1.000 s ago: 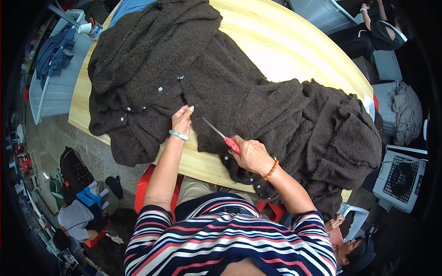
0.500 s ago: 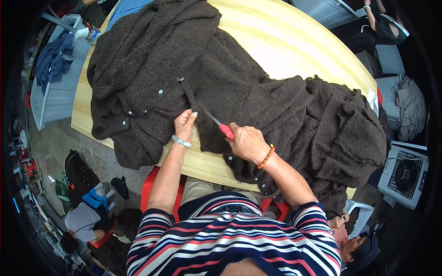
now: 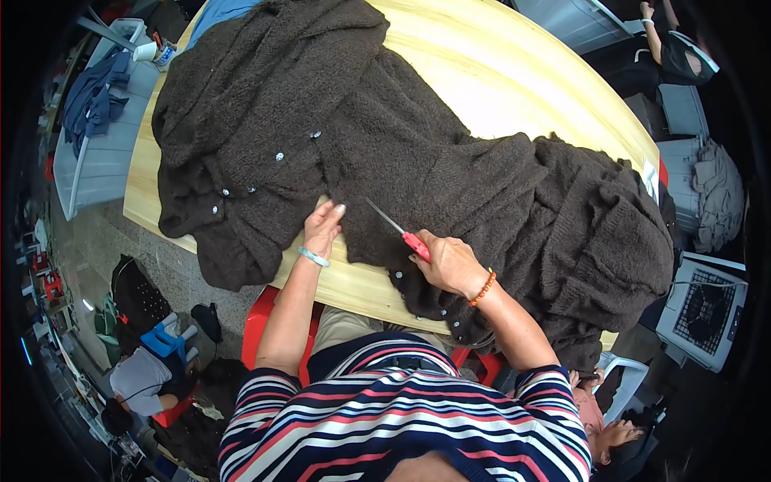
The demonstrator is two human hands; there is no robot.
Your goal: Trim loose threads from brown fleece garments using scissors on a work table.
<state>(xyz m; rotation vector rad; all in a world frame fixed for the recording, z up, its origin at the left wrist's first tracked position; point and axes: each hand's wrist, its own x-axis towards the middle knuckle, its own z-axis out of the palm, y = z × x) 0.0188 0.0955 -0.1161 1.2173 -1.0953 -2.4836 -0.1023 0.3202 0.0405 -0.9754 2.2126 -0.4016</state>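
Observation:
A large dark brown knitted garment [image 3: 418, 153] lies bunched across the wooden table, with several shiny round buttons [image 3: 279, 157] on it. My left hand [image 3: 323, 229], with a pale green bangle on its wrist, rests at the garment's near edge. Its thumb stands apart from the other fingers, and nothing shows between them. In my right hand [image 3: 451, 265], wearing an orange bead bracelet, are red-handled scissors [image 3: 415, 245]. Their slim metal blades point up and left over the cloth, right of my left fingertips.
The light wooden table [image 3: 482, 56] has a curved front edge. At the left stands a grey bin [image 3: 96, 169] with blue cloth on it. A fan-like grilled box [image 3: 707, 309] stands at the right. Red stools are below me; other people sit around.
My right hand has drawn the scissors back, right and slightly nearer me, away from my left fingers. The raised strip of cloth by my left hand has dropped, and that thumb has parted.

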